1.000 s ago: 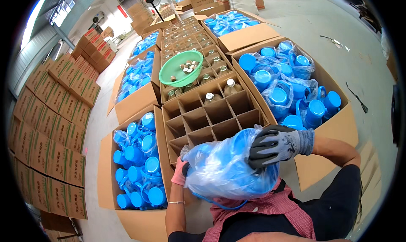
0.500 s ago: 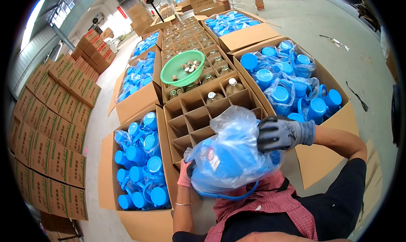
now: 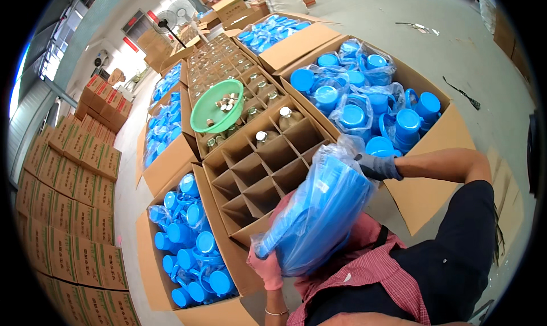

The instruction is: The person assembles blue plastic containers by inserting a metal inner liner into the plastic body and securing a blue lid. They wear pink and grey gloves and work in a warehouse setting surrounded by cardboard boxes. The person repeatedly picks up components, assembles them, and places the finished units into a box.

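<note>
In front of my chest is a clear plastic bag with a large blue plastic piece [image 3: 319,212] in it, tilted with its upper end to the right. My left hand [image 3: 265,268], in a pink glove, is closed on the bag's lower left end. My right hand [image 3: 377,167], in a grey glove, grips its upper right end; the bag partly hides those fingers. Just beyond the bag lies a divided carton [image 3: 242,188] with two white-capped glass bottles [image 3: 285,121] standing in its far compartments.
Cartons of blue lidded mugs stand at left [image 3: 194,246] and right [image 3: 364,98]. A green bowl [image 3: 199,121] of small caps sits over more bottle-filled compartments. Stacked brown cartons [image 3: 68,212] line the far left. A black fan [image 3: 166,23] stands behind.
The bag has turned from lying flatter to a steeper tilt, its right end raised. My left hand has moved lower and to the right. The view has swung, shifting the cartons leftward.
</note>
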A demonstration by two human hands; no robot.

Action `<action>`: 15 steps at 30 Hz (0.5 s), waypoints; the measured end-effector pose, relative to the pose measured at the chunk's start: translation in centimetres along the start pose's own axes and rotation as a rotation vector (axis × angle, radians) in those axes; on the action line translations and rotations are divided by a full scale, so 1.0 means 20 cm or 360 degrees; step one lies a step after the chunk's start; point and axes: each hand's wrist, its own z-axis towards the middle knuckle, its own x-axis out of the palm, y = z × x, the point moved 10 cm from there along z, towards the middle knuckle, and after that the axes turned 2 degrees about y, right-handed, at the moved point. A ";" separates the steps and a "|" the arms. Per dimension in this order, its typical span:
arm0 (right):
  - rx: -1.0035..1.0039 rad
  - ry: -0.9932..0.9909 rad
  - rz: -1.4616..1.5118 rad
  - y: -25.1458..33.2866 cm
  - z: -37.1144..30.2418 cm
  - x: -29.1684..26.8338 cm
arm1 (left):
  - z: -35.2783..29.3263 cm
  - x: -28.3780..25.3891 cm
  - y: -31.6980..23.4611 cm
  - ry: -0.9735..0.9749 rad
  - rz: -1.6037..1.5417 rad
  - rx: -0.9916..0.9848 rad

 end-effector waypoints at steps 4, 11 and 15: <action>-0.0457 -0.0399 -0.0215 0.18 0.00 -0.24 | 0.04 -0.07 0.16 -0.0149 -0.0437 -0.0261; -0.0689 -0.0572 -0.0091 0.61 -0.13 -0.03 | 0.24 0.33 0.03 0.0468 -0.0494 0.0144; -0.0697 -0.0945 -0.0832 0.83 -0.39 -0.01 | 0.32 0.84 0.01 0.0846 -0.1073 -0.0168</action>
